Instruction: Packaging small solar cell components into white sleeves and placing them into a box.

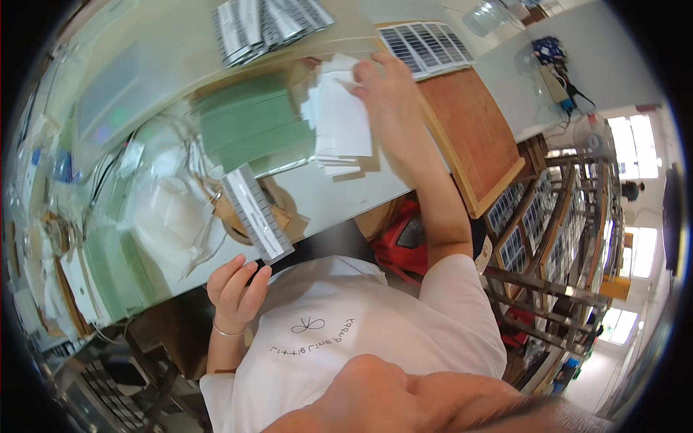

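My left hand [238, 289], close to my body at the table's front edge, has its fingers at the near end of a narrow grey-and-white strip [254, 213] with short dark segments along its sides. The strip tilts away from me over the table. Farther off and to the right, my right hand [386, 90] pinches the far end of a white paper sheet [343, 119] on a loose stack. Left of the papers lies a pile of flat green pieces [245, 119].
Similar strips [267, 29] are heaped at the far side. A panel of dark cells [426, 47] lies beside a wood-framed brown board [473, 133] on the right. Clear plastic bags [170, 209] crowd the left, and a rack of panels [548, 224] stands at the right.
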`<state>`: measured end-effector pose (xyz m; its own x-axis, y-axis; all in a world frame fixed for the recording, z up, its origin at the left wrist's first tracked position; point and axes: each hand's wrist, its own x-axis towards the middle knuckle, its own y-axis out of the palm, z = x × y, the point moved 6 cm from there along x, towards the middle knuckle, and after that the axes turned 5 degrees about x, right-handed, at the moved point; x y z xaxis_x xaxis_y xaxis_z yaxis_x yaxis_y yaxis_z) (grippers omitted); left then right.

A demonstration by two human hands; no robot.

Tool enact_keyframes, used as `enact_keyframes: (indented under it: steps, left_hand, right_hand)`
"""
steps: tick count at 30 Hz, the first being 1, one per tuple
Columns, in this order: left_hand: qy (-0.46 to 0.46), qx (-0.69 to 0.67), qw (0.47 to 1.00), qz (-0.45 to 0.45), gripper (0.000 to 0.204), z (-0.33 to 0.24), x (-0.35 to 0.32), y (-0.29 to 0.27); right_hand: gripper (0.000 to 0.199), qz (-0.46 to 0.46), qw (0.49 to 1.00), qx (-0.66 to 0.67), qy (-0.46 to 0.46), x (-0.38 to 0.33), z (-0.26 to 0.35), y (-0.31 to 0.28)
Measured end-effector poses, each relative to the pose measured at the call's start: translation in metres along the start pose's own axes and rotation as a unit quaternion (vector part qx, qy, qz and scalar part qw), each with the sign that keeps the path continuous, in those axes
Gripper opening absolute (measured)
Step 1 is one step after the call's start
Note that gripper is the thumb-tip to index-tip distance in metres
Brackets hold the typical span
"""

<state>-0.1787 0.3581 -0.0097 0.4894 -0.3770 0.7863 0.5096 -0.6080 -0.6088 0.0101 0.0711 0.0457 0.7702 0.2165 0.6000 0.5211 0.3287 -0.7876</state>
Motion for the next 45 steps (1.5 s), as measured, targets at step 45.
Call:
enact_keyframes:
  steps: [45]
  left_hand:
    - [0.051, -0.041, 0.998, 0.003, 0.014, 0.007, 0.015, 0.015]
  right_hand:
    - [0.026, 0.126, 0.906, 0.388, -0.111, -0.028, 0.133, 0.055]
